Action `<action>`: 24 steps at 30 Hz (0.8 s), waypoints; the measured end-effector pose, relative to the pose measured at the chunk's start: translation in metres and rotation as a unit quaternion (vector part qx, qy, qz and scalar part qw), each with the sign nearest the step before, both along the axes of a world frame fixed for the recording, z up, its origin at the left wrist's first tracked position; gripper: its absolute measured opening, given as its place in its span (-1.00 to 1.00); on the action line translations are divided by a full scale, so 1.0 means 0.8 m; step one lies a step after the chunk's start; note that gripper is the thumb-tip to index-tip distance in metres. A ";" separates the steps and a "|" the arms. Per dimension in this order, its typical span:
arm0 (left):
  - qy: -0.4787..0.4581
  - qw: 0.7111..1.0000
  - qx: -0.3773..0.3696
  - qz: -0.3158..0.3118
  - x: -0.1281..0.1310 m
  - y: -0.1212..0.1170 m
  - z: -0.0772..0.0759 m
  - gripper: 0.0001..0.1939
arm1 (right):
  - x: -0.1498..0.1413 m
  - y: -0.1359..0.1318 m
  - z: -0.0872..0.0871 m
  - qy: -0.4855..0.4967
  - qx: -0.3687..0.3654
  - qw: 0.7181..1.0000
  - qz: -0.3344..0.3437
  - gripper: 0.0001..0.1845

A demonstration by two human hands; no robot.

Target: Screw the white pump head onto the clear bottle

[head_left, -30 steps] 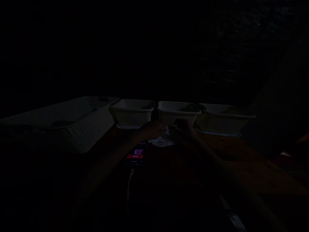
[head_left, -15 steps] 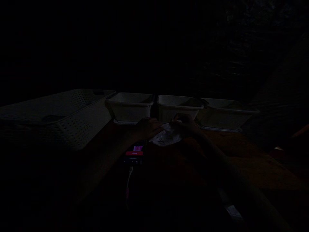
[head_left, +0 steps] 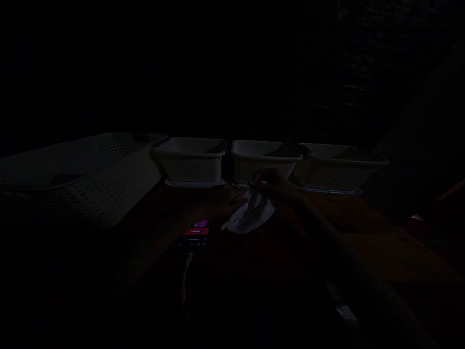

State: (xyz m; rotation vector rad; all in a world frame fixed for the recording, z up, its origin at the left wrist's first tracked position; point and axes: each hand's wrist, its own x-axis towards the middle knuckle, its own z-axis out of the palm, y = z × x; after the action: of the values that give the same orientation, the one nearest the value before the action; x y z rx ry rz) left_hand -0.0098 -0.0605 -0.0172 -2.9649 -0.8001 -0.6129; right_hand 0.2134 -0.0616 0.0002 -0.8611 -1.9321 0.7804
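The scene is very dark. A thin white cloth-like piece [head_left: 252, 213] hangs in soft folds between my hands, low over the dark wooden table [head_left: 341, 232]. My right hand [head_left: 272, 184] is closed on its upper edge, thumb and fingers drawn together. From the left, my left hand [head_left: 227, 198] has its fingers closed at the piece's upper left edge; the shadow hides part of the grip. Below my left forearm lies a phone [head_left: 196, 235] with a lit screen, partly covered by the arm.
Three pale plastic tubs stand in a row behind my hands: a left tub [head_left: 192, 165], a middle tub [head_left: 261, 160] and a right tub [head_left: 334, 169]. A large perforated basket [head_left: 105, 194] is at the left. A cable [head_left: 186, 269] runs from the phone toward me.
The white piece now hangs lower and more stretched out, its lower tip pointing left. My left hand has shifted slightly down. The whole view has moved a little, sliding things left.
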 end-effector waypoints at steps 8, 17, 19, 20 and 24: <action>0.040 0.999 0.017 -0.032 -0.005 0.008 0.000 -0.70 | 0.006 0.012 -0.018 -0.102 0.006 0.992 -0.068 -0.53; 0.062 0.998 0.032 0.010 -0.004 0.006 0.004 -0.68 | -0.010 0.008 -0.025 -0.180 0.069 0.974 -0.119 -0.46; 0.049 0.999 0.015 0.009 -0.002 0.005 0.006 -0.69 | -0.014 0.005 -0.026 -0.175 0.079 0.974 -0.122 -0.46; 0.043 0.999 0.003 0.008 -0.002 0.004 0.007 -0.70 | -0.015 0.005 -0.026 -0.177 0.091 0.971 -0.132 -0.45; 0.041 0.999 -0.029 0.015 -0.001 0.003 0.009 -0.74 | -0.008 0.009 -0.025 -0.207 0.123 0.950 -0.201 -0.41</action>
State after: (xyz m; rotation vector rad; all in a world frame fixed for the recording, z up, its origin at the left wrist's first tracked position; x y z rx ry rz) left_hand -0.0105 -0.0580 -0.0102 -3.0011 -0.8679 -0.4719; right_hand 0.2069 -0.0548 -0.0201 -1.2807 -2.0518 0.1153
